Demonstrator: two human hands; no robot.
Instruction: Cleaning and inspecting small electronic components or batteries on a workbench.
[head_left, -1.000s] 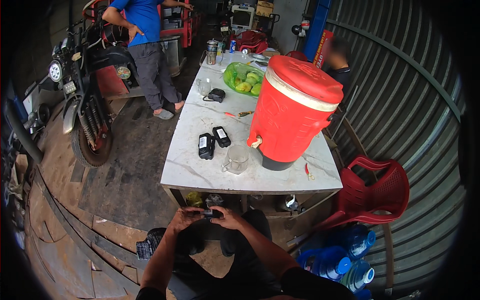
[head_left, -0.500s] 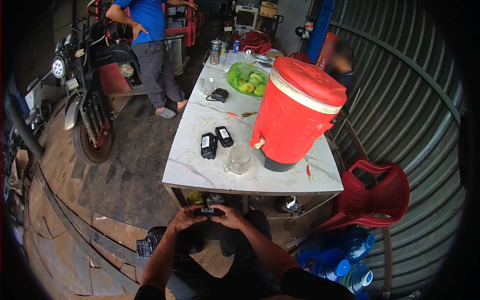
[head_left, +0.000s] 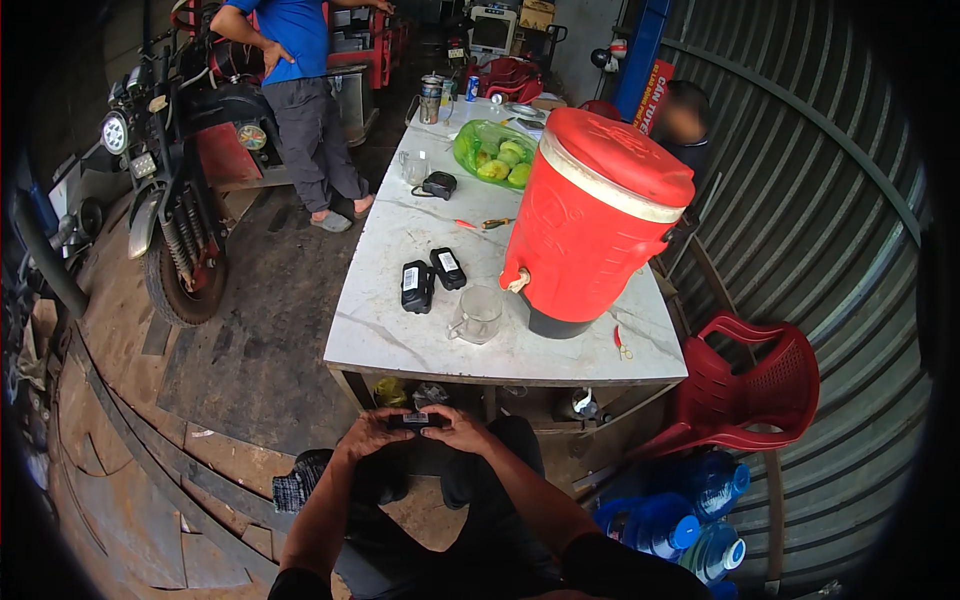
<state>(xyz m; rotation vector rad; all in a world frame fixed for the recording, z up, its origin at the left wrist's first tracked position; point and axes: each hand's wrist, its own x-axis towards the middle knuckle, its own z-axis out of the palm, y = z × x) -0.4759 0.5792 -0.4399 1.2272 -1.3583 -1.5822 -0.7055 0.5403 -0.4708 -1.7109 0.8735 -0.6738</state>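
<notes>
Between my two hands, just below the table's front edge, is a small black box-shaped device [head_left: 414, 420] with a pale label. My left hand [head_left: 370, 433] grips its left end, and my right hand [head_left: 463, 431] closes on its right end. On the white marble-patterned table [head_left: 380, 343] lie two similar black devices with white labels, one [head_left: 417, 287] nearer and another [head_left: 448, 268] beside it. A clear glass mug [head_left: 476, 316] stands to their right. Behind it rises a large red drink cooler [head_left: 590, 230] with a white rim and a tap.
Green fruit in a green bag [head_left: 492, 155], a black pouch-like item [head_left: 437, 185], a screwdriver [head_left: 496, 223] and red-handled pliers [head_left: 620, 342] lie on the table. A red plastic chair [head_left: 745, 385] and blue water bottles [head_left: 655, 528] are at right. A person in blue [head_left: 295, 45] stands beside a motorbike [head_left: 185, 230].
My hands and the black device have stayed nearly in place, with only a very slight shift upward in the picture. Things on the table have not moved.
</notes>
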